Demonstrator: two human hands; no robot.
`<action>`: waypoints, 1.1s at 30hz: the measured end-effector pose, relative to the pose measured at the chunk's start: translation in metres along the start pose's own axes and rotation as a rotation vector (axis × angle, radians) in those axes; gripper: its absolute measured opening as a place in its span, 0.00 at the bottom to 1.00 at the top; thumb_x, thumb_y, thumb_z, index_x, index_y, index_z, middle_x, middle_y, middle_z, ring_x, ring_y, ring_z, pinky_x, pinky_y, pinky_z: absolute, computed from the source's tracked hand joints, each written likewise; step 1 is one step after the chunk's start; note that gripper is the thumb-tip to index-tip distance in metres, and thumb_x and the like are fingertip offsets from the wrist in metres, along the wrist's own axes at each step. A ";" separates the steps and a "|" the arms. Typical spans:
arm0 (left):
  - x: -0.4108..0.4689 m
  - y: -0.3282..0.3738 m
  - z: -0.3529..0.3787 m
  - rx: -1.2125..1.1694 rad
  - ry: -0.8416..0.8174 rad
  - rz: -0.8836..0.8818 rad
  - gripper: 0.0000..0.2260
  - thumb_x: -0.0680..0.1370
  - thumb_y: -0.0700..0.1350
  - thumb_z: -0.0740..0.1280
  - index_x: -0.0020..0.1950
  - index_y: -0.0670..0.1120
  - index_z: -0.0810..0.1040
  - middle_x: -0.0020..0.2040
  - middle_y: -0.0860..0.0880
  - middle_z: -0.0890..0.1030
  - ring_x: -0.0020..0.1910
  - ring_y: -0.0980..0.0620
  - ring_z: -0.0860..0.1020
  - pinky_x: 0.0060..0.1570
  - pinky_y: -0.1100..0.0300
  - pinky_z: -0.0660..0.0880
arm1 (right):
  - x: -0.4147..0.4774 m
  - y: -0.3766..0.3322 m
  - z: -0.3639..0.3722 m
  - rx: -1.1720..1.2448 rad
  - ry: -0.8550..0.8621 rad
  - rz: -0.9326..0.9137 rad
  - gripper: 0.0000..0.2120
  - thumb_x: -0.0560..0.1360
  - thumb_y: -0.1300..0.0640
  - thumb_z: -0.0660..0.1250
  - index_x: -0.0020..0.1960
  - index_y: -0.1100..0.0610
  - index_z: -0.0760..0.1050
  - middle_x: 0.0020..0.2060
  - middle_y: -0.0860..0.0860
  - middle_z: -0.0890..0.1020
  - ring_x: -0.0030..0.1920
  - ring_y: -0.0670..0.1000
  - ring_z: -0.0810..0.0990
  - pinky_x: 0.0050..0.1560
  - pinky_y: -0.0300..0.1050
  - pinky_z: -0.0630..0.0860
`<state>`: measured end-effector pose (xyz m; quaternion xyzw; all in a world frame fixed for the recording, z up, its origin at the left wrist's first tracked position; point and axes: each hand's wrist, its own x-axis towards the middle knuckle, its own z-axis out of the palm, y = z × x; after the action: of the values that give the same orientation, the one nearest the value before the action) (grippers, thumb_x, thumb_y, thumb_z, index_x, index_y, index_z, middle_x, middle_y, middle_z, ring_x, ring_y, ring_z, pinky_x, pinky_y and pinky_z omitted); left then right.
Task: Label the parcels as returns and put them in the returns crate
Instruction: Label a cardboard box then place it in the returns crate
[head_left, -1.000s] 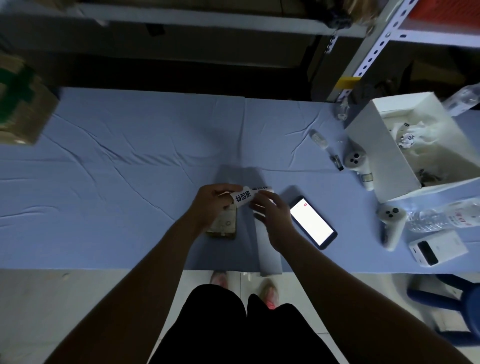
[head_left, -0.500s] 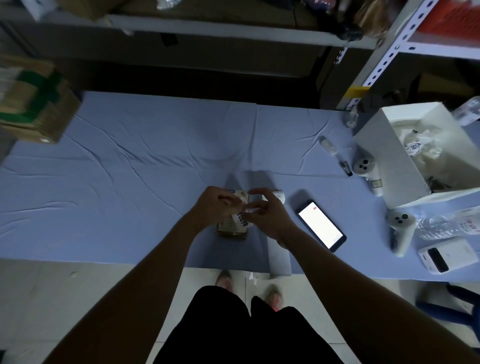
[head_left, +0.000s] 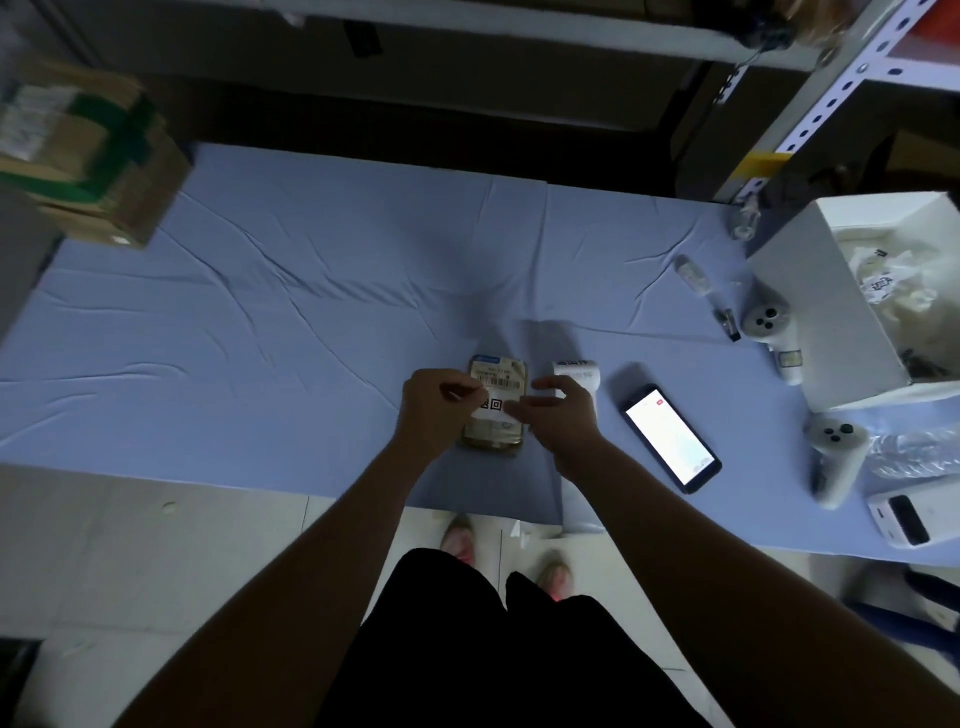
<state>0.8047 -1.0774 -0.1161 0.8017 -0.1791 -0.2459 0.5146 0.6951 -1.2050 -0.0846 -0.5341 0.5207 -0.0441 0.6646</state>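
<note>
wrinkled matt cloth (head_left: 260, 322) under a glossy plastic-wrapped parcel (head_left: 496, 410).

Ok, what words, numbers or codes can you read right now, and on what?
Nothing reads as words.
Parcel: barcode and fine print on its top label, too small.
Sticker: two black square marks, blurred.
Label roll: dark print, blurred.
Phone: lit screen, red spot, no legible text.
Bag in the white box: dark print, blurred.
</note>
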 end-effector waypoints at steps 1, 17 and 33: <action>-0.003 -0.004 0.002 0.033 0.017 0.020 0.03 0.72 0.39 0.77 0.43 0.42 0.86 0.39 0.47 0.85 0.37 0.53 0.83 0.39 0.60 0.81 | 0.002 0.004 0.003 -0.075 0.049 -0.035 0.20 0.65 0.67 0.80 0.51 0.58 0.75 0.42 0.57 0.85 0.36 0.50 0.83 0.32 0.39 0.76; -0.015 -0.031 0.019 0.501 0.048 0.166 0.15 0.77 0.45 0.70 0.62 0.44 0.76 0.54 0.43 0.72 0.46 0.42 0.79 0.41 0.49 0.81 | 0.001 0.038 0.030 -1.032 0.310 -0.409 0.08 0.75 0.53 0.73 0.52 0.53 0.84 0.55 0.50 0.77 0.56 0.52 0.74 0.52 0.47 0.73; -0.031 -0.039 -0.019 0.103 -0.056 0.017 0.18 0.76 0.39 0.72 0.66 0.42 0.78 0.58 0.45 0.83 0.54 0.50 0.82 0.48 0.69 0.77 | -0.022 0.044 0.033 -0.401 0.027 -0.272 0.15 0.77 0.68 0.63 0.61 0.59 0.80 0.50 0.50 0.84 0.47 0.49 0.83 0.32 0.27 0.75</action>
<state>0.7920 -1.0313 -0.1383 0.8184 -0.2126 -0.2544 0.4693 0.6875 -1.1508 -0.1075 -0.7200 0.4511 -0.0362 0.5262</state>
